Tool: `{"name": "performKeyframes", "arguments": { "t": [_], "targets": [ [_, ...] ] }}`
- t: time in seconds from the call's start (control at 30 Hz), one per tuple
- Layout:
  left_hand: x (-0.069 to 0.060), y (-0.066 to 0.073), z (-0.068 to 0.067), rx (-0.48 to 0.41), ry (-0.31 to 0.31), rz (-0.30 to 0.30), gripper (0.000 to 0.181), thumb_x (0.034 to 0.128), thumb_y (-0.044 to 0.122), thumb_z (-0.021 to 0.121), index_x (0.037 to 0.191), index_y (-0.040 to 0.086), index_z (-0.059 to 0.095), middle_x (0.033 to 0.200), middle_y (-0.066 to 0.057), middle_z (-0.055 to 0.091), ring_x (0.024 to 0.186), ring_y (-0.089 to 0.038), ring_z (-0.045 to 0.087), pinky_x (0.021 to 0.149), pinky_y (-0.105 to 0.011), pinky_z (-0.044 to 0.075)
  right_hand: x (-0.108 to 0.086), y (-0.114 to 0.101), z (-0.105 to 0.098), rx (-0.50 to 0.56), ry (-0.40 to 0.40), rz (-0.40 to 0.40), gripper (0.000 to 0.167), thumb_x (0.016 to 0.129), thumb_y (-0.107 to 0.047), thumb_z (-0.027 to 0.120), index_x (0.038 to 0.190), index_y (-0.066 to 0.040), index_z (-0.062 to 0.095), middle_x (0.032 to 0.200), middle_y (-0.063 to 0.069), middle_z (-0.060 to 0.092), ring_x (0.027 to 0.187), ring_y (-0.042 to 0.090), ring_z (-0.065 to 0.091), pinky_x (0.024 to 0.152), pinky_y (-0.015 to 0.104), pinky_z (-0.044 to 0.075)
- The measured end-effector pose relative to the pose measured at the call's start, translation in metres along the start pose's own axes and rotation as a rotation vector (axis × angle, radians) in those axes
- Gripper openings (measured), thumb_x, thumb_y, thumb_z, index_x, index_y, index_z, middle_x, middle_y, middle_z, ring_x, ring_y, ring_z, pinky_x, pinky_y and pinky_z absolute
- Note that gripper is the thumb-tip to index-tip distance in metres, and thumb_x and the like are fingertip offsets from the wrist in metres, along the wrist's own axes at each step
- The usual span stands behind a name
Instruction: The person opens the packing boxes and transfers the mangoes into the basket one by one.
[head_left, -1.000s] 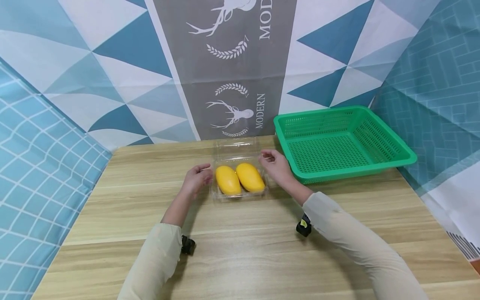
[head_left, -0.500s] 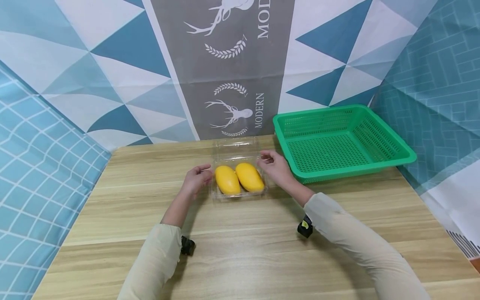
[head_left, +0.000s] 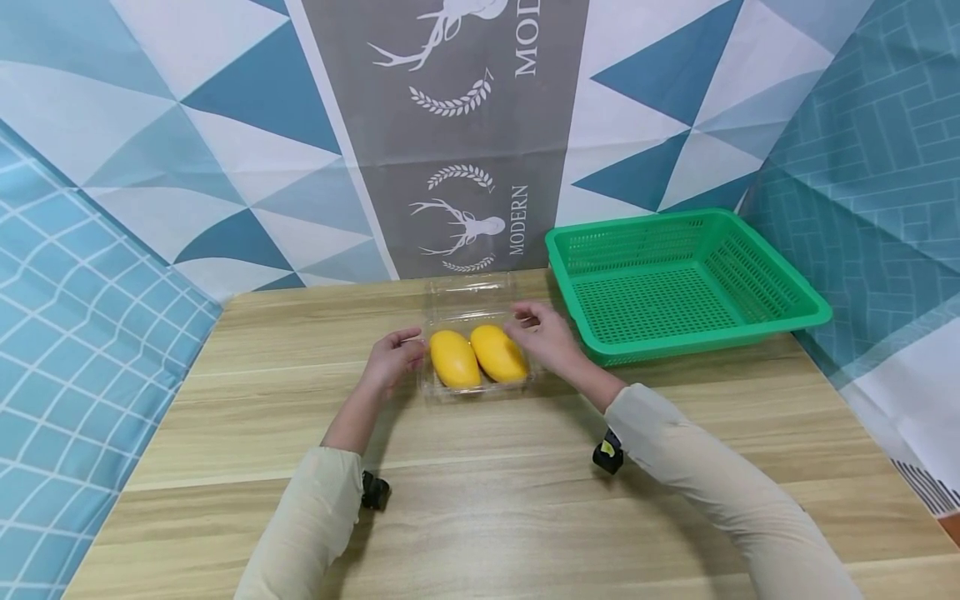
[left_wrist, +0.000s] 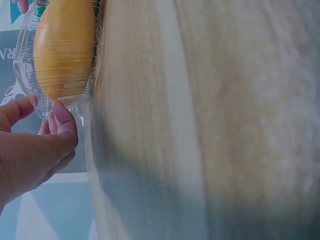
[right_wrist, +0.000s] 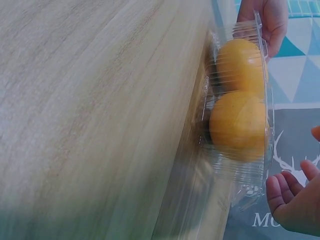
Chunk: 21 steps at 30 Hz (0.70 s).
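Observation:
Two yellow mangoes, the left mango (head_left: 454, 360) and the right mango (head_left: 498, 354), lie side by side in a clear plastic clamshell box (head_left: 472, 393). Its lid (head_left: 471, 292) stands raised toward the wall. At the box's left side, my left hand (head_left: 390, 358) holds the edge; in the left wrist view, the fingertips (left_wrist: 61, 107) meet the plastic near one mango (left_wrist: 65, 50). My right hand (head_left: 546, 335) hovers over the right rim near the right mango. In the right wrist view, that hand (right_wrist: 297, 205) has loosely bent fingers, apart from the box, with nothing in them.
An open green plastic basket (head_left: 697, 337) stands at the back right, close to my right hand. Patterned cloth (head_left: 465, 125) hangs behind the wooden table (head_left: 480, 508) and at both sides.
My right hand has moved slightly left, from beside the box to over its right rim by the right mango. The left hand, box and mangoes have stayed in place.

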<state>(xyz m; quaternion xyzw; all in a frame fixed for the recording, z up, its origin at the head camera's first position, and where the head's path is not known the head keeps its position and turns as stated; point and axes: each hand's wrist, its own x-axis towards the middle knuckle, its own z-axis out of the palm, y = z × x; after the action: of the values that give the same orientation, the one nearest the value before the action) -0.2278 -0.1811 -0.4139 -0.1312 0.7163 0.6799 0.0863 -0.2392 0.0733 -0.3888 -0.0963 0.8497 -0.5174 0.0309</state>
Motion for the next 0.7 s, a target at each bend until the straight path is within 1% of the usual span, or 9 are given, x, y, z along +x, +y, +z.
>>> {"name": "performKeyframes", "arguments": {
  "t": [0.2,0.4,0.53,0.7],
  "targets": [
    [0.0015,-0.0010,-0.0006,0.000,-0.001,0.007,0.048,0.0920,0.005,0.054,0.136,-0.005,0.039,0.097,-0.004,0.054,0.083,-0.010,0.056,0.068,-0.016,0.050,-0.0003,-0.0032,0.0028,-0.021,-0.033,0.004,0.046,0.087,-0.027,0.065,0.126,-0.005,0.055,0.125,0.017,0.056,0.111,0.028,0.053,0.089,0.038,0.051],
    [0.0023,-0.0028,-0.0013,0.005,0.002,0.004,0.048,0.0916,0.007,0.055,0.136,-0.003,0.041,0.098,-0.003,0.053,0.085,-0.010,0.056,0.072,-0.017,0.051,-0.0008,-0.0058,0.0055,-0.056,-0.048,-0.022,0.047,0.086,-0.027,0.066,0.126,-0.005,0.055,0.125,0.017,0.056,0.112,0.030,0.053,0.091,0.040,0.050],
    [0.0021,-0.0036,-0.0014,-0.002,-0.001,-0.002,0.048,0.0912,0.007,0.056,0.136,-0.003,0.041,0.098,-0.003,0.052,0.085,-0.010,0.057,0.073,-0.018,0.052,-0.0015,-0.0071,0.0072,-0.091,-0.055,-0.030,0.048,0.085,-0.027,0.067,0.126,-0.006,0.055,0.124,0.015,0.057,0.112,0.029,0.054,0.092,0.040,0.049],
    [0.0023,-0.0039,-0.0015,-0.005,-0.004,-0.002,0.049,0.0912,0.007,0.056,0.136,-0.003,0.040,0.098,-0.003,0.052,0.085,-0.009,0.057,0.073,-0.018,0.052,-0.0007,-0.0064,0.0093,-0.140,-0.071,-0.025,0.047,0.085,-0.031,0.066,0.126,-0.010,0.055,0.123,0.011,0.058,0.113,0.027,0.054,0.090,0.039,0.050]
  ]
}}
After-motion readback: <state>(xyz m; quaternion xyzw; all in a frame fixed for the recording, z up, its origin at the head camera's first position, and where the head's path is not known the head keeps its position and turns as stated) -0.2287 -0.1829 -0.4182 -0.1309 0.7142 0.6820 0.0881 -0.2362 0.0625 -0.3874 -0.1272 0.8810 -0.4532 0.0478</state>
